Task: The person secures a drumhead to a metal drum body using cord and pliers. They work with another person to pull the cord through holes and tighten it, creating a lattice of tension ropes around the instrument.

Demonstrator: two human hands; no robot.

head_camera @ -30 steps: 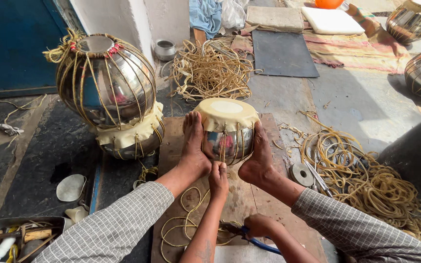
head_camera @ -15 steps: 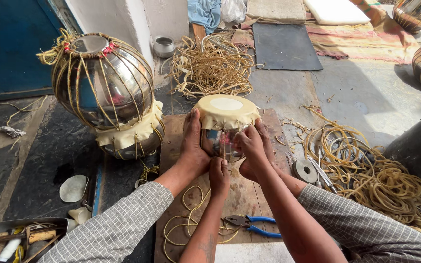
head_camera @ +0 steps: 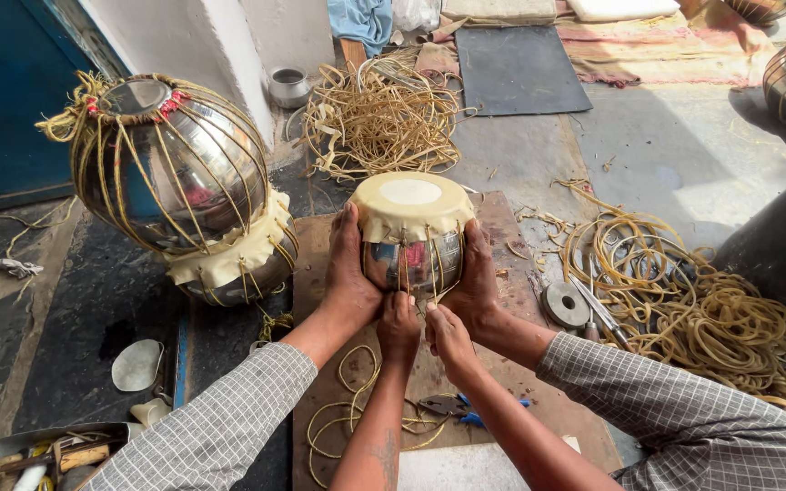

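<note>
A small shiny metal drum (head_camera: 411,259) with a pale skin head (head_camera: 411,195) and thin strap lacing stands on a brown board (head_camera: 502,227). My two bare feet clamp its sides, the left foot (head_camera: 349,273) and the right foot (head_camera: 481,277). My left hand (head_camera: 399,327) is fisted against the drum's lower front, closed on a lacing strap. Beside it, my right hand (head_camera: 448,341) has bunched fingers touching the lacing low on the drum; what it grips is hidden. Blue-handled pliers (head_camera: 457,411) lie on the board under my forearms, beside loose strap loops (head_camera: 357,409).
Two bigger laced metal drums (head_camera: 175,182) are stacked at the left. Strap tangles lie behind (head_camera: 384,118) and at the right (head_camera: 711,318). A round metal disc (head_camera: 564,305), a black mat (head_camera: 520,68), a small steel pot (head_camera: 288,86) and a tool tray (head_camera: 38,455) are around.
My right hand left the blue-handled pliers on the board and rose to the drum's lower front, beside my left hand. The feet stay clamped on the drum.
</note>
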